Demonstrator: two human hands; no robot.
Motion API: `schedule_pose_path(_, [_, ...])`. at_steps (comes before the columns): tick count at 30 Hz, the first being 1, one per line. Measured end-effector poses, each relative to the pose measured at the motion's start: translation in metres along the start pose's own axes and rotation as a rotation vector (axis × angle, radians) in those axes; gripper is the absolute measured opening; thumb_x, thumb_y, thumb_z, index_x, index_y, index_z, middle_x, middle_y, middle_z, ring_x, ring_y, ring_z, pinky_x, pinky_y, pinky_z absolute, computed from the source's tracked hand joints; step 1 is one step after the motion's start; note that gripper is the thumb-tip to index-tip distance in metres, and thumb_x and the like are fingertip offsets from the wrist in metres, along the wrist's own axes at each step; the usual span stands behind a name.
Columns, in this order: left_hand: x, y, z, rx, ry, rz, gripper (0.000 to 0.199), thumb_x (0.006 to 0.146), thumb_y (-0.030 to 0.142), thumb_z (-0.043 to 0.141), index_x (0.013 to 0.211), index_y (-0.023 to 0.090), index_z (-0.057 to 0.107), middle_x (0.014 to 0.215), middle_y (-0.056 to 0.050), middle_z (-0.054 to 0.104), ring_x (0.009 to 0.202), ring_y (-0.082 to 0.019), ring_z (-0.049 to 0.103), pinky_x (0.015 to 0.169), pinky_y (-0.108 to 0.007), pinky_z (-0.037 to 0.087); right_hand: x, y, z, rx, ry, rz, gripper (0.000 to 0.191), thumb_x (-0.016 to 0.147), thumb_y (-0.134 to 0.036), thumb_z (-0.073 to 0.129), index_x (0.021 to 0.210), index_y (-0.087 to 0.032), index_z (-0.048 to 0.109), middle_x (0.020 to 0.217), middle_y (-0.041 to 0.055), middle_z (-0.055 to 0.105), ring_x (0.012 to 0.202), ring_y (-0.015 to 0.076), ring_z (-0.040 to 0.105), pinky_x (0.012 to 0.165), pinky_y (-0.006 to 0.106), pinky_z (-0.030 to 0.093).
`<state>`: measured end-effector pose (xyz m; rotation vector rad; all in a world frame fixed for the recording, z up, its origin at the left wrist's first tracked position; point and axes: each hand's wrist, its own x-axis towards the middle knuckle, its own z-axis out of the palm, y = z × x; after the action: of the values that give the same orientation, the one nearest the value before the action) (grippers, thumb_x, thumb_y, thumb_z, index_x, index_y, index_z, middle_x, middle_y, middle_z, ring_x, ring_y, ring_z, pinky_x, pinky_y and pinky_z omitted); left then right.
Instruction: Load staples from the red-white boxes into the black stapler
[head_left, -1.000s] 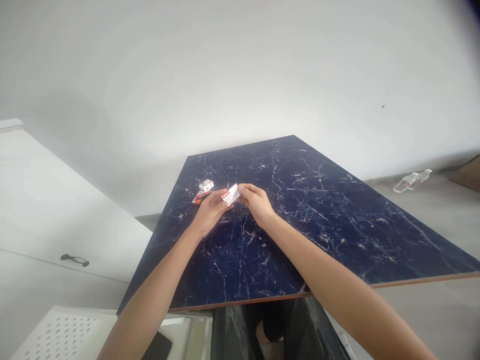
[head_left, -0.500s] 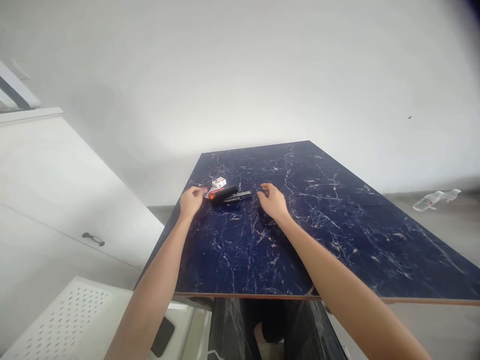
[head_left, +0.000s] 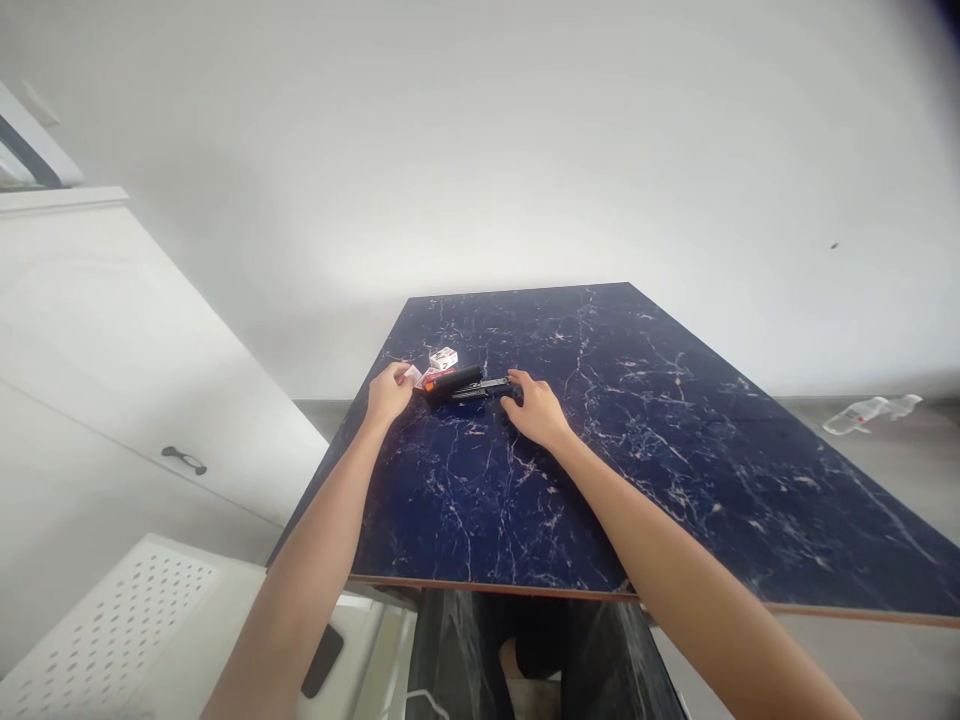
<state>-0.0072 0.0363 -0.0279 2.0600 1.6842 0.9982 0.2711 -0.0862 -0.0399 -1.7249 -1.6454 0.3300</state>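
Observation:
A black stapler [head_left: 456,384] with an orange part lies on the dark blue marbled table [head_left: 637,480], its metal arm swung open toward the right. Behind its left end stands a small white and red box [head_left: 444,358], and a red and white piece lies between the two. My left hand [head_left: 390,393] pinches a small pink and white packet [head_left: 413,374] by its edge, just left of the stapler. Beside the metal arm's tip is my right hand [head_left: 531,404], thumb and fingers apart, with nothing seen in it.
White cabinet [head_left: 112,330] with a dark handle at the left. Below it, a white perforated surface [head_left: 112,620] and a dark phone-like object [head_left: 324,662]. A clear plastic bottle [head_left: 855,415] lies beyond the table's right edge.
My right hand has moved left, closer to the stapler's metal arm. The packet in my left hand is raised and shows more of its face. The view has shifted slightly.

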Motion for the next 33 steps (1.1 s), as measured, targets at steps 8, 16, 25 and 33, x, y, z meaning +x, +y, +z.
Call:
schedule_pose_path(8, [-0.007,0.017,-0.007,0.118,0.177,0.217,0.029,0.092,0.022,0.056,0.114,0.017,0.073,0.121,-0.012,0.073,0.121,-0.030,0.062,0.111,-0.044,0.043,-0.001,-0.005,0.002,0.025,0.002,0.019,0.066,0.090,-0.031,0.059,0.152,-0.018,0.042,0.140,0.0117,0.065,0.131,0.0342,0.051,0.110,0.051,0.042])
schedule_pose_path(16, [-0.016,0.037,-0.010,0.016,-0.230,0.478,0.032,0.083,0.032,0.075,0.114,0.024,0.075,0.118,-0.005,0.073,0.107,-0.026,0.067,0.098,-0.039,0.051,-0.002,-0.028,0.016,0.095,-0.052,0.010,0.080,0.086,-0.025,0.057,0.159,-0.013,0.028,0.143,0.0134,0.063,0.136,0.0336,0.048,0.113,0.051,0.039])
schedule_pose_path(25, [-0.018,0.039,-0.007,0.024,-0.231,0.407,0.034,0.085,0.033,0.075,0.118,0.026,0.074,0.119,-0.005,0.073,0.106,-0.027,0.068,0.095,-0.039,0.052,0.001,-0.035,0.026,0.114,-0.211,-0.133,0.091,0.079,-0.021,0.056,0.162,-0.013,0.019,0.155,0.0164,0.050,0.142,0.0325,0.045,0.117,0.052,0.035])
schedule_pose_path(33, [-0.029,0.055,0.000,-0.088,-0.252,0.346,0.041,0.088,0.045,0.070,0.122,0.023,0.073,0.129,-0.008,0.069,0.104,-0.026,0.069,0.092,-0.037,0.056,0.004,-0.026,0.032,0.291,-0.028,0.034,0.086,0.083,-0.022,0.055,0.162,-0.015,0.021,0.154,0.0188,0.051,0.134,0.0304,0.057,0.113,0.049,0.045])
